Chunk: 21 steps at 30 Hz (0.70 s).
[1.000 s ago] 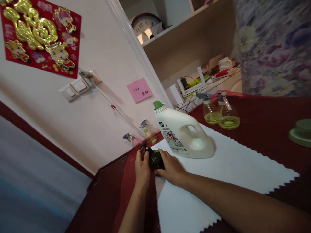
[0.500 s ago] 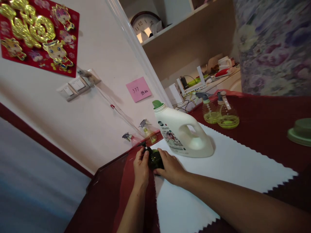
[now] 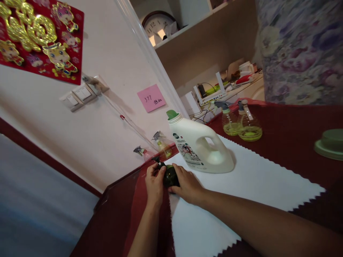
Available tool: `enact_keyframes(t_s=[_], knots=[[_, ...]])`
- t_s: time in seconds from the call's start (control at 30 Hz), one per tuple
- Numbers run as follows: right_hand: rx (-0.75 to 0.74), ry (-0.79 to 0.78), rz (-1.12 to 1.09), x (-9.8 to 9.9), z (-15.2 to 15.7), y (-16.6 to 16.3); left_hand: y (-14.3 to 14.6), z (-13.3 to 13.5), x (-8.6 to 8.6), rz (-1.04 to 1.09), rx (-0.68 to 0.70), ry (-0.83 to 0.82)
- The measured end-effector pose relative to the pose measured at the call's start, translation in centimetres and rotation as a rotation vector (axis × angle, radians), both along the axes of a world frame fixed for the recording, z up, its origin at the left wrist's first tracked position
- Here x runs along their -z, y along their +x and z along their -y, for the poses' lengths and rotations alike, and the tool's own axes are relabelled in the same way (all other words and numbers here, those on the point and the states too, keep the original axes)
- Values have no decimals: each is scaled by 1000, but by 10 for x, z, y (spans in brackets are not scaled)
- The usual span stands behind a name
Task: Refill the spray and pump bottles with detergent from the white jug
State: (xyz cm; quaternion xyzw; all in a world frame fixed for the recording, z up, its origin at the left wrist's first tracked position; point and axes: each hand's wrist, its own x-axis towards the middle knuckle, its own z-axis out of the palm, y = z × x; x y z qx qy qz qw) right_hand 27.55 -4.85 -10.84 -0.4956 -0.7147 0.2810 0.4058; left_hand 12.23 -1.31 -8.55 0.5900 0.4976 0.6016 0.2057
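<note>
A small dark green pump bottle [image 3: 170, 176] with a black pump top is between my two hands at the left edge of a white cloth [image 3: 257, 175]. The fingers of my left hand [image 3: 155, 184] are closed around its collar, just below the pump head [image 3: 158, 161]. My right hand [image 3: 187, 184] grips the bottle's round body, thumb low and fingers over the top side. Behind them, a large white detergent jug [image 3: 200, 146] with a green spout stands uncapped on the cloth. Part of the pump bottle is hidden by my fingers.
Two clear spray bottles [image 3: 249, 126] with yellow-green liquid stand right of the jug. Two more, one pink-tinted [image 3: 147, 154] and one yellowish [image 3: 164, 148], are by the wall. A green cap [image 3: 331, 144] lies at the far right of the dark red table [image 3: 294, 121].
The whole view has shifted very slightly. Both hands keep their hold on the pump bottle, with almost no movement of the fingers.
</note>
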Motion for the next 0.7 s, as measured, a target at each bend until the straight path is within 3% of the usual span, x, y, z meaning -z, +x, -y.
enact_keyframes(t_s=[0.33,0.7], knots=[[11,-10,0,3,-1,-2,2,4,1,31,73,-33],[-1,4,-14,2,-1,-2,1,2,3,30,9,-26]])
